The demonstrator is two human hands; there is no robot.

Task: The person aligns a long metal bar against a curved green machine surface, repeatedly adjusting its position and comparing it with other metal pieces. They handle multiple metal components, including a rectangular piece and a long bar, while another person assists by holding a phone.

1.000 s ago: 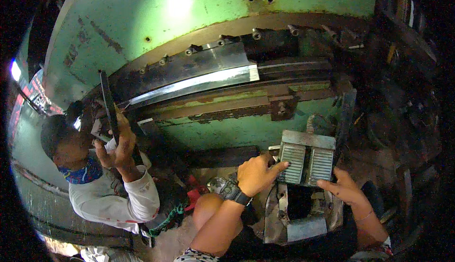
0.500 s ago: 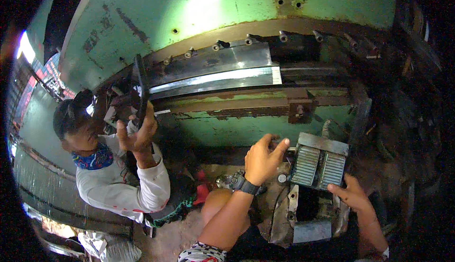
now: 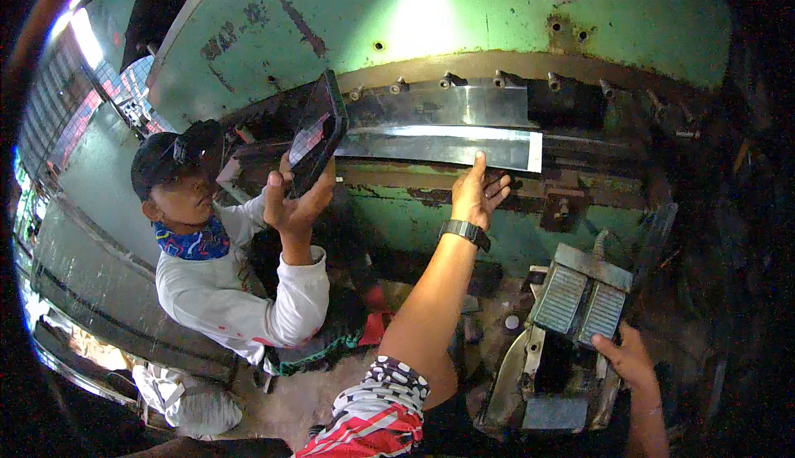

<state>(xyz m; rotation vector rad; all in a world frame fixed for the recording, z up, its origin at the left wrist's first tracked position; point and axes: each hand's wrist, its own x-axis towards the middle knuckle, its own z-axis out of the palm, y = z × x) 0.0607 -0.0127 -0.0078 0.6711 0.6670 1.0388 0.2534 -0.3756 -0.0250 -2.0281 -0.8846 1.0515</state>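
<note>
My left hand (image 3: 479,196) reaches forward, fingers apart. Its raised thumb overlaps the lower edge of a shiny metal sheet (image 3: 431,147), while the other fingers show below that edge; whether they press on it I cannot tell. The sheet lies lengthwise in the green machine (image 3: 464,230), with a pale strip at its right end. At the lower right my right hand (image 3: 631,360) grips the near right corner of a double foot pedal (image 3: 580,296), thumb on top and the other fingers partly hidden. The pedal has two ribbed treads and a cable at its far end.
A co-worker (image 3: 240,276) on the left holds up a dark tablet or phone (image 3: 317,135). Below the pedal stands a worn metal frame (image 3: 505,383). Bolts (image 3: 499,79) line the machine above the sheet. A pale sack (image 3: 207,408) lies at the lower left.
My left hand has moved forward from beside the pedal to the sheet's edge. My right hand stays at the pedal corner. The view has shifted, and the co-worker's device shows more of its face.
</note>
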